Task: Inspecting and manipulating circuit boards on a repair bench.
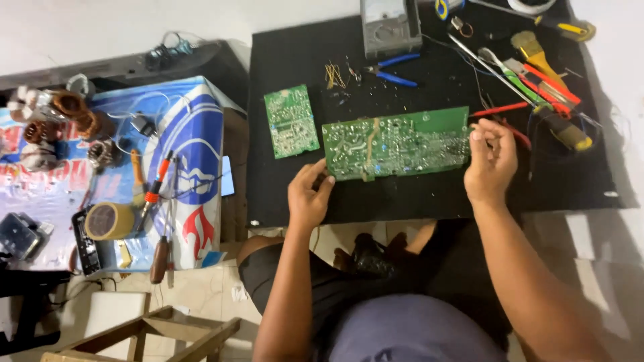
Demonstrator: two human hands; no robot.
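A long green circuit board (396, 142) lies solder side up on a black mat (429, 194). My left hand (310, 194) grips the board's lower left corner with thumb and fingers. My right hand (490, 161) is at the board's right end, fingers pinched together over its edge; what they pinch is too small to tell. A smaller green circuit board (291, 121) lies to the left on the mat, apart from both hands.
Blue-handled pliers (392, 70), a grey meter (390, 27), screwdrivers (537, 84) and a brush (533, 50) lie at the mat's back and right. To the left, a printed sheet (194, 134) carries a tape roll (109, 220), motor coils (70, 110) and more screwdrivers. A wooden frame (147, 332) stands lower left.
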